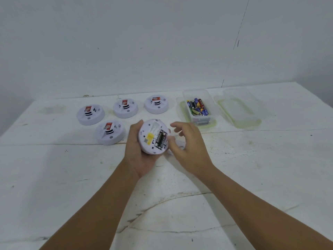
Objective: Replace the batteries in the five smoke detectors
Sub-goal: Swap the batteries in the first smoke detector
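Left hand point(139, 156) grips opened smoke detector point(153, 137); right hand point(187, 147) beside it.

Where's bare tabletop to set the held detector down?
Free: the near table in front of both forearms, and the left strip beside the four detectors. Crowded: the back row, from those detectors to the battery box and its lid.

White detector point(153, 137), yellow label point(150, 136).

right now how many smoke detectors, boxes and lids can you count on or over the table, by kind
smoke detectors: 5, four on the table, one held in the left hand
battery box: 1
lids: 1
total: 7
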